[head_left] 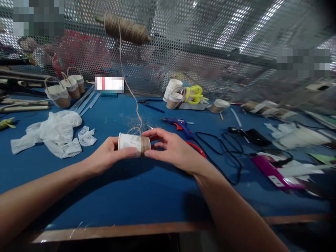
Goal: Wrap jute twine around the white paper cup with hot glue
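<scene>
A white paper cup (128,142) lies on its side in the air between my hands, just above the blue table. Brown twine (145,144) is wound round its right end. My left hand (110,153) grips the cup's left part, thumb along the near side. With thumb and fingers, my right hand (170,147) closes on the wound end. From the cup, a strand of twine (137,105) runs up to a twine spool (125,28) hung on the mesh. A blue glue gun (181,126) rests just beyond my right hand.
White lace (56,131) lies at left, below several twine-wrapped cups with handles (58,96). Pliers (152,105), stacked cups (172,89) and yellow-handled scissors (194,94) are at the back. Black cable (236,168) and a purple power strip (278,173) occupy the right.
</scene>
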Motion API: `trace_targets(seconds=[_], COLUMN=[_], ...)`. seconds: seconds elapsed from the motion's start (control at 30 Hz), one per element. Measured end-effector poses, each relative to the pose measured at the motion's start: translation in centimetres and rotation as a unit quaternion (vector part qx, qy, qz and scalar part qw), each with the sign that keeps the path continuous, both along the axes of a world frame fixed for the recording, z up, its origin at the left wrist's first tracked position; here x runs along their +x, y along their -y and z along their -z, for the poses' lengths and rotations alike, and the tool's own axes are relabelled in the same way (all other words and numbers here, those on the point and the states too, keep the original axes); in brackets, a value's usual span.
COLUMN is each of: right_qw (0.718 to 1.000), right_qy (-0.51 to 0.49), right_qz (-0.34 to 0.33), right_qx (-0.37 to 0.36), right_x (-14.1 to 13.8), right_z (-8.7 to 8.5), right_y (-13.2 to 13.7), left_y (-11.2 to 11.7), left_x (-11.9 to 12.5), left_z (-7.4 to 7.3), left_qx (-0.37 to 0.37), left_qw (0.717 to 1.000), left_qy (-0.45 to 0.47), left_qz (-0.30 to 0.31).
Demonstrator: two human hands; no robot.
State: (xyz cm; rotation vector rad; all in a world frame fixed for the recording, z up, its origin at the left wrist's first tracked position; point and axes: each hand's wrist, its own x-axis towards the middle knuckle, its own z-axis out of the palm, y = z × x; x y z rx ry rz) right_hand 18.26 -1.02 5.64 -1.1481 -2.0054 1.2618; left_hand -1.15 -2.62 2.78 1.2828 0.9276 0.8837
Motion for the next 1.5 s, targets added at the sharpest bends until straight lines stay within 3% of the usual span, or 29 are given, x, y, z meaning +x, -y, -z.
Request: trace_targets(seconds=[0.13, 0.23, 0.37, 0.57, 1.13, 1.5], right_qw=[0.997, 0.998, 1.000, 0.990, 0.994, 0.995], right_qy=[0.032, 0.036, 0.025, -0.101, -0.094, -0.052], right_qz=[-0.010, -0.010, 0.002, 0.058, 0.061, 0.076], right_qx=[0.063, 0.053, -0.001, -0.079, 0.004, -0.021], right_x=[-0.3, -0.3, -0.3, -1.3, -1.1, -1.4], right_z=[0.1, 0.1, 0.4, 1.5, 0.9, 1.4], right_y=[0.2, 0.0, -0.4, -0.3, 0.1, 0.1], left_y=[-0.3, -0.2, 0.3, 0.6, 0.3, 0.7], left_x=[0.3, 0.3, 0.5, 0.7, 0.7, 0.8], left_z=[0.2, 0.3, 0.3, 0.2, 0.5, 0.6], left_qx=[-0.097, -0.077, -0.037, -0.029, -0.053, -0.013], left_qw=[0.993, 0.994, 0.999, 0.999, 0.998, 0.999], left_qy=[0.059, 0.055, 0.004, -0.030, -0.021, -0.027], left_qz=[-0.040, -0.052, -0.026, 0.004, 0.001, 0.018])
